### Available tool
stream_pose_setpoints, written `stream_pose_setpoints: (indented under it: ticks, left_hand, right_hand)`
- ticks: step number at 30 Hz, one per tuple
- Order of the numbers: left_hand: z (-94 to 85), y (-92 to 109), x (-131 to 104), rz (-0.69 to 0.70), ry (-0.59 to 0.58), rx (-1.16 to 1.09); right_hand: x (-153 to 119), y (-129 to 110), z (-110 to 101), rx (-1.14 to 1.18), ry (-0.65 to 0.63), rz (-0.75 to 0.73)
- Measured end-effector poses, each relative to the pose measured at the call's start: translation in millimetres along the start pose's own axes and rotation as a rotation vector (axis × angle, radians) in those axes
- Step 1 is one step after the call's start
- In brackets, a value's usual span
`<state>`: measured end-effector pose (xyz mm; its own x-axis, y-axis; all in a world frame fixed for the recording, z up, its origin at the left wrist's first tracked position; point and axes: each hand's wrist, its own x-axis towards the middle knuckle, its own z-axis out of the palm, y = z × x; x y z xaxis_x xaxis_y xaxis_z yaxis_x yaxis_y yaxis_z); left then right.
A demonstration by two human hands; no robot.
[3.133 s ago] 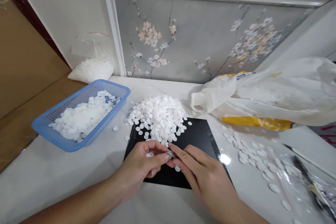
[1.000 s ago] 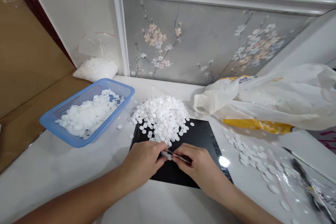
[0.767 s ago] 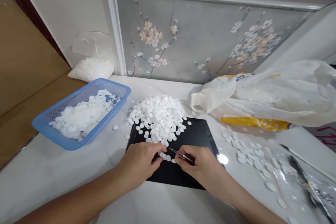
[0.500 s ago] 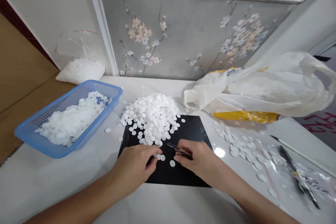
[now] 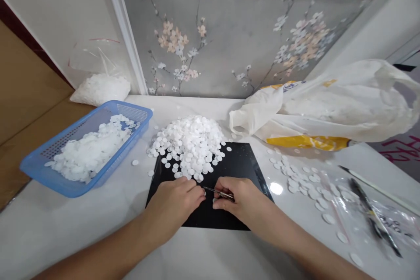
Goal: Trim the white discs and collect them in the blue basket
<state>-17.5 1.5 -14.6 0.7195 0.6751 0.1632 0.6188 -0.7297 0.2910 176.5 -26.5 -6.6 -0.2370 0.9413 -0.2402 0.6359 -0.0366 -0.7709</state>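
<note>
My left hand [image 5: 179,199] is closed over the black board [image 5: 223,218], its thumb and fingertips pinched on a small white disc [image 5: 204,192] that is mostly hidden. In my right hand [image 5: 241,199] is a slim, pointed metal tool [image 5: 223,194], gripped between thumb and fingers. Its tip reaches the disc at my left fingertips. Whether the tool is tweezers or small snips I cannot make out. Just beyond both hands rises a heap of white discs [image 5: 193,140], spilling onto the board. Part of another disc shows by my right thumb.
A blue basket [image 5: 98,183] of white pieces stands at left, with a clear bag [image 5: 101,87] of white pieces behind it. A white plastic bag [image 5: 328,113] lies at right. Nearer are scattered discs [image 5: 302,181], a black-handled tool [image 5: 364,197] and a white stick [image 5: 380,190].
My left fingers have closed on a disc from the board. My right hand has moved slightly left, bringing the metal tool's tip to it.
</note>
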Motion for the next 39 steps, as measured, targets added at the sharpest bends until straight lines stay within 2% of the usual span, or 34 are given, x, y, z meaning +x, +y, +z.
stream_pose_setpoints:
  ticks: [2,6,8,12,15,17,19,22,25,30,32,34,36,39]
  left_hand:
    - [-5.7,-0.1,0.1,-0.131,0.004,-0.175]
    - [-20.3,-3.9,3.4,-0.501,0.082,-0.666]
    - [-25.9,-6.7,5.3,-0.619,0.061,-0.951]
    - [-32.3,-11.3,6.6,-0.747,-0.027,-1.389]
    - [-33.9,-13.7,6.3,-0.763,-0.031,-1.512]
    - [-33.3,-14.6,6.2,-0.767,-0.056,-1.485]
    - [-31.4,-14.8,6.0,-0.75,-0.062,-1.351]
    - [-27.3,-14.3,4.4,-0.629,-0.029,-1.004]
    - [-24.3,-13.7,1.5,-0.521,-0.056,-0.691]
    - [-24.6,-12.3,-1.4,-0.471,-0.111,-0.465]
    - [-25.0,-11.8,-1.8,-0.449,-0.126,-0.445]
    - [-24.6,-11.4,-2.4,-0.433,-0.137,-0.421]
    - [-23.1,-11.1,-3.1,-0.415,-0.143,-0.392]
    - [-19.5,-11.2,-3.8,-0.37,-0.131,-0.377]
  right_hand:
    - [-1.1,-1.1,1.2,-0.004,-0.001,0.016]
    - [-0.4,2.8,3.0,0.019,0.0,0.047]
    - [1.2,6.4,4.1,0.028,0.014,0.057]
    - [1.6,9.7,5.0,0.013,-0.002,0.04]
    - [-0.6,5.0,4.0,0.07,-0.003,0.015]
    - [-0.8,-1.3,3.8,0.148,-0.001,0.002]
    - [1.1,-8.3,5.7,0.17,0.025,-0.027]
    - [6.4,-15.2,14.5,0.068,0.094,-0.102]
    - [11.4,-14.6,27.8,-0.046,0.128,-0.191]
    - [16.0,-8.4,39.1,-0.125,0.188,-0.281]
    - [16.1,-8.4,35.9,-0.091,0.195,-0.227]
    - [15.0,-9.5,29.1,0.026,0.167,-0.099]
    - [13.3,-10.9,20.9,0.208,0.09,0.021]
    - [12.3,-11.6,10.6,0.46,-0.016,0.09]
